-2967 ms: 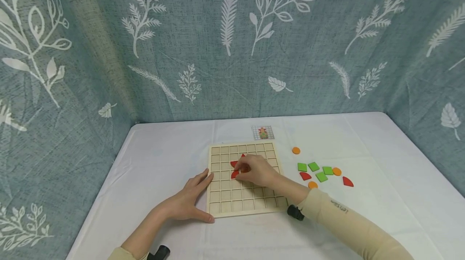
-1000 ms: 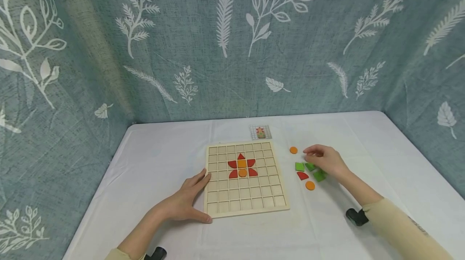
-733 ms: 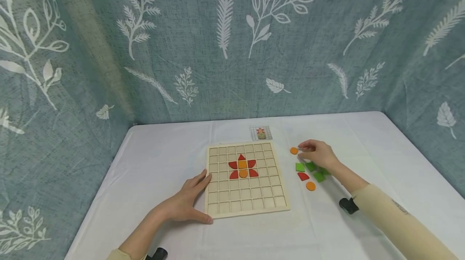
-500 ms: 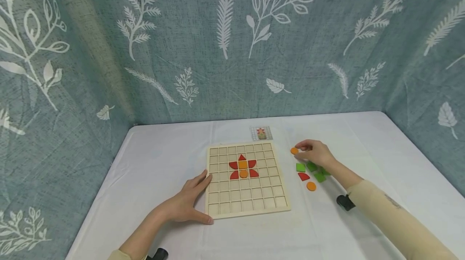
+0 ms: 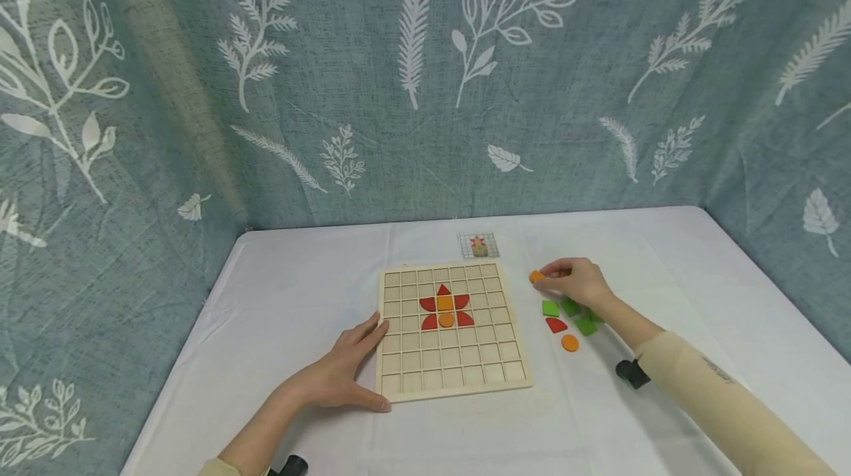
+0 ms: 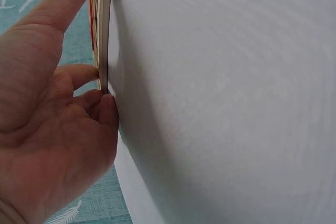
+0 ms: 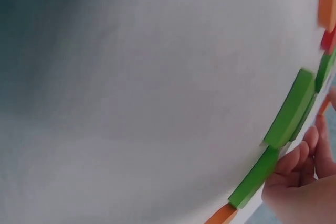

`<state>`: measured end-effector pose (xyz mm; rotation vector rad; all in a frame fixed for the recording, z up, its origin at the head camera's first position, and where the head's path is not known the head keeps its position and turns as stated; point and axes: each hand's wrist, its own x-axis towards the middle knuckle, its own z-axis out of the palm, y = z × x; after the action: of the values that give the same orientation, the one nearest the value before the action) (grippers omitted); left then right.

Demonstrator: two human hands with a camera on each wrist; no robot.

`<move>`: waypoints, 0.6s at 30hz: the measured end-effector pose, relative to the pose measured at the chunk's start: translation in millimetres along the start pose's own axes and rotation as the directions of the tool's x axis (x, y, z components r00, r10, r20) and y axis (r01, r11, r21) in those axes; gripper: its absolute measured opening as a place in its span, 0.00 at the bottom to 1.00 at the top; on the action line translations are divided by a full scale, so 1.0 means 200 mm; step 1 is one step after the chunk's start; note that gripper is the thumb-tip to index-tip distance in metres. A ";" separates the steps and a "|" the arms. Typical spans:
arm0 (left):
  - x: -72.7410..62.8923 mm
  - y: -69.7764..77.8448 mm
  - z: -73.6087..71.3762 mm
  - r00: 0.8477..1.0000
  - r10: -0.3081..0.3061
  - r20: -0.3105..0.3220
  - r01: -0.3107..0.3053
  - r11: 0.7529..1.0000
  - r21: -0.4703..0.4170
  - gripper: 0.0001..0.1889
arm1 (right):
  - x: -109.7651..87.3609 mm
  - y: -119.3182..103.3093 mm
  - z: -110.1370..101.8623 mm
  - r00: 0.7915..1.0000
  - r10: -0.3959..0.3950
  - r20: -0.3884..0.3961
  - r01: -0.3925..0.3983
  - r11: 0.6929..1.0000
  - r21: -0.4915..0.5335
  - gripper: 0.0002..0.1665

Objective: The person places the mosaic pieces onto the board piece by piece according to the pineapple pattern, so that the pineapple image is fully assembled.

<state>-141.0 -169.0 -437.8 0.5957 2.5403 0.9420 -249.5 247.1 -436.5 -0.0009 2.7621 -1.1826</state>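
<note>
My left hand (image 5: pixel 340 370) rests against the left edge of a wooden grid board (image 5: pixel 459 380), thumb at the near corner and fingers loosely spread. In the left wrist view, fingertips touch the board's side (image 6: pixel 104 35). To the right of the board, my right hand (image 5: pixel 580 284) pinches an orange disc (image 5: pixel 535 277) between thumb and fingers, low at the table. On the board, red pieces (image 5: pixel 428 322) surround an orange square (image 5: pixel 445 303) and an orange disc below it. The right wrist view shows the right hand (image 7: pixel 302 182) beyond green squares (image 7: pixel 291 111).
A small pattern card (image 5: pixel 478 245) lies behind the board. Near the right forearm are several green squares (image 5: pixel 550 308), a red quarter-circle (image 5: pixel 555 324) and another orange disc (image 5: pixel 569 343). A patterned curtain (image 5: pixel 372 92) stands behind the white table (image 5: pixel 319 262).
My right hand has left the board, crossed right over the loose pieces, then come back left to pinch the far orange disc. The left hand stays at the board's edge.
</note>
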 end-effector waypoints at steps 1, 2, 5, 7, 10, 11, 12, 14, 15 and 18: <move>0.00 0.00 0.00 1.000 0.002 0.000 -0.002 1.000 0.001 0.63 | -0.01 0.00 0.00 1.000 -0.002 0.001 0.002 1.000 0.020 0.24; 0.00 0.00 0.00 1.000 0.003 -0.001 -0.003 1.000 0.001 0.63 | -0.01 -0.01 0.00 1.000 -0.004 0.003 0.004 0.999 0.039 0.25; 0.00 0.00 0.00 1.000 0.003 0.000 -0.003 1.000 0.006 0.63 | -0.04 -0.03 0.03 1.000 -0.007 0.014 0.005 0.994 0.111 0.28; 0.00 0.00 0.00 1.000 0.009 -0.001 -0.009 1.000 0.008 0.63 | -0.06 -0.06 0.05 1.000 -0.016 0.024 0.012 0.988 0.154 0.27; 0.00 0.00 -0.01 1.000 0.010 -0.002 -0.010 1.000 0.009 0.63 | -0.10 -0.09 0.10 0.998 -0.036 0.050 0.026 0.979 0.204 0.25; 0.00 0.00 -0.01 1.000 0.012 -0.002 -0.012 1.000 0.008 0.63 | -0.11 -0.11 0.12 0.997 -0.045 0.061 0.031 0.976 0.215 0.24; -0.01 0.00 -0.01 1.000 0.015 -0.002 -0.015 1.000 0.008 0.62 | -0.12 -0.12 0.14 0.996 -0.051 0.069 0.034 0.975 0.218 0.24; -0.01 0.00 -0.01 1.000 0.015 0.000 -0.015 1.000 0.009 0.62 | -0.15 -0.15 0.17 0.994 -0.063 0.084 0.042 0.973 0.227 0.22; -0.01 0.01 -0.01 1.000 0.018 0.000 -0.018 1.000 0.008 0.62 | -0.16 -0.16 0.19 0.993 -0.069 0.093 0.047 0.972 0.230 0.22; -0.01 0.01 -0.01 1.000 0.019 -0.001 -0.019 1.000 0.005 0.62 | -0.19 -0.19 0.24 0.988 -0.096 0.124 0.066 0.970 0.232 0.20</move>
<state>-139.1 -169.5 -435.2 0.6213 2.5433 0.9430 -207.5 188.4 -436.1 -0.1653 2.5187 -1.4571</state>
